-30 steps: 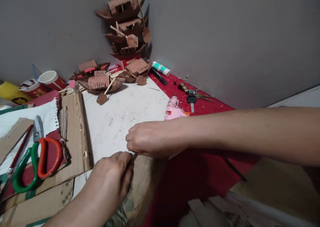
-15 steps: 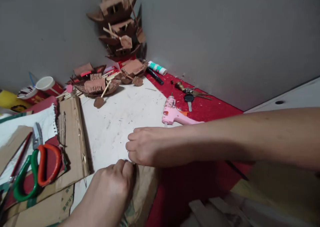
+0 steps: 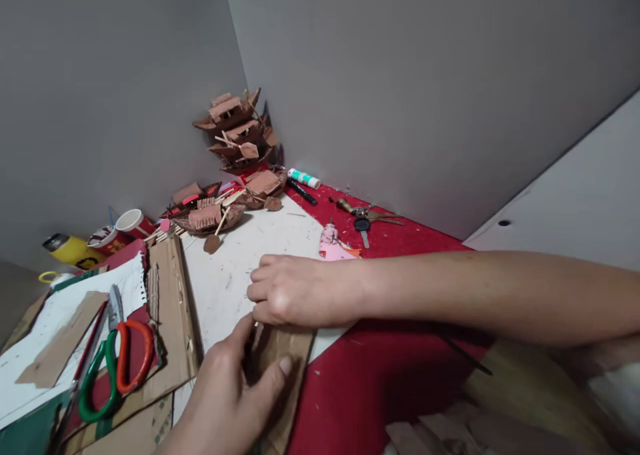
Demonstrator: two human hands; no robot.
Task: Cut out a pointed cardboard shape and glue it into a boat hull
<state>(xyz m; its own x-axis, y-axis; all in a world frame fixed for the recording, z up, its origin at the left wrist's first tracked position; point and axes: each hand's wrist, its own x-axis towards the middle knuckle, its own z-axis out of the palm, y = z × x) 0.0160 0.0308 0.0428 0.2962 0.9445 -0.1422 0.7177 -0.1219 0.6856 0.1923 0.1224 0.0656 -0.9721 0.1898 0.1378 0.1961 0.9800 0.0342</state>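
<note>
A folded-looking piece of brown cardboard [image 3: 295, 365] lies at the near edge of the white board, partly covered by both hands. Over its far end, my right hand [image 3: 295, 291] is closed, its curled fingertips hidden at the cardboard's edge. My left hand [image 3: 227, 381] is at the cardboard's left side, thumb held away from the index finger and lying over the brown surface. Its index fingertip meets the right hand's fingers; the other fingers are mostly hidden. Behind my right wrist shows part of a pink glue gun [image 3: 331, 245].
Scissors [image 3: 116, 361] with green and orange handles lie left on cardboard and paper. Small brown model boats [image 3: 207, 218] stand at the back, some stacked in the corner [image 3: 240, 131]. Keys [image 3: 363, 225], a black marker [image 3: 303, 191] and a glue stick [image 3: 304, 178] lie on the red surface [image 3: 345, 388].
My left hand has loosened from a fist, with the thumb now spread over the cardboard. My right hand stays closed at its far end. The view has tilted upward, showing more wall.
</note>
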